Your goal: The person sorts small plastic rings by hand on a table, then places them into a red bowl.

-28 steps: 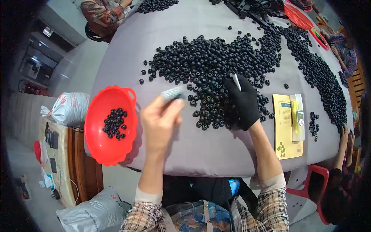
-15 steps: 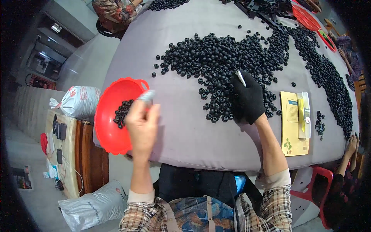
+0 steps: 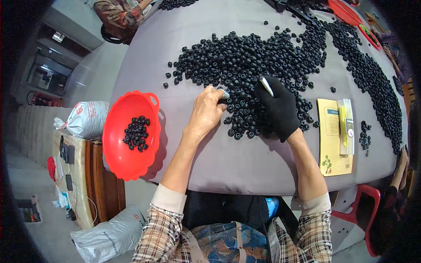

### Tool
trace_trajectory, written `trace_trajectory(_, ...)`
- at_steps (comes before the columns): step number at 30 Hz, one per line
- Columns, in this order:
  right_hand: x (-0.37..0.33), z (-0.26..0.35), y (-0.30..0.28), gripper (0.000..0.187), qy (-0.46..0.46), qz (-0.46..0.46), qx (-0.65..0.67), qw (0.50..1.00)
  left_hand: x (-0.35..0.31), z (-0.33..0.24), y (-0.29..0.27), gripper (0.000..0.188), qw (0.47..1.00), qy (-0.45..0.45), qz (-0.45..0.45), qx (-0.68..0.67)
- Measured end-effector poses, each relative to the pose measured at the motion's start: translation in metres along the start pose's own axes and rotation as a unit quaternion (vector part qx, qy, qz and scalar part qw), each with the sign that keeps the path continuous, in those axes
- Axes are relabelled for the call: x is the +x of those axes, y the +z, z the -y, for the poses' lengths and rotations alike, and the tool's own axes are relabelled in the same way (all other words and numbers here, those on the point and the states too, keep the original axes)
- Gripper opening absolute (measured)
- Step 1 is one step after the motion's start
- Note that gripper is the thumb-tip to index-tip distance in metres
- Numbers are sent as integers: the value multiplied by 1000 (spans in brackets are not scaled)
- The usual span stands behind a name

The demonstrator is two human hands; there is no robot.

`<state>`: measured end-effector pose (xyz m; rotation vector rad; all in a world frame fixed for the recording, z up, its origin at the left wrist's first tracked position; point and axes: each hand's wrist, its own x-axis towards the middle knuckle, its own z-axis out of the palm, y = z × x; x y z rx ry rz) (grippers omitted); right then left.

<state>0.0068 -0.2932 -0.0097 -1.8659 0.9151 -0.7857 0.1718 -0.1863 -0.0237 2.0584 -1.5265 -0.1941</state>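
My bare left hand (image 3: 207,109) reaches to the near left edge of a pile of small black ring-shaped parts (image 3: 237,61). Its thumb and index finger are apart, with a greyish covering on one fingertip; I see nothing between them. In a black glove, my right hand (image 3: 280,109) rests against the pile, closed on a slim white pen-like tool (image 3: 266,87). The tool's tip points up and left; its lower end is hidden in the glove. To the left, a red scalloped bowl (image 3: 116,153) contains a small heap of the same black parts (image 3: 137,133).
A yellow booklet (image 3: 329,149) with a clear plastic case (image 3: 346,127) lies right of my right hand. Farther right runs another long band of black parts (image 3: 372,83). Red baskets (image 3: 344,12) stand at the far right. Other people sit around the table.
My left hand has moved right, from above the red bowl to the pile's edge. The bowl's contents now show fully. My right hand stays at the pile with the white tool.
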Motion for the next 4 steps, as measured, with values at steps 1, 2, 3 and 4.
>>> trace_trajectory(1,0,4,0,27,20,-2,10,1000,2,-1,-1,21,999,-15,-3,-39)
trace_trajectory(2,-1,8,-1,27,21,-4,10,1000,3,0,-2,18,996,-31,-7,-78)
trace_trajectory(3,-1,11,-1,27,18,5,6,1000,4,5,-2,19,992,-59,-14,-113)
trace_trajectory(4,-1,9,-2,28,20,11,-1,1000,7,3,-1,22,976,-127,-29,-176)
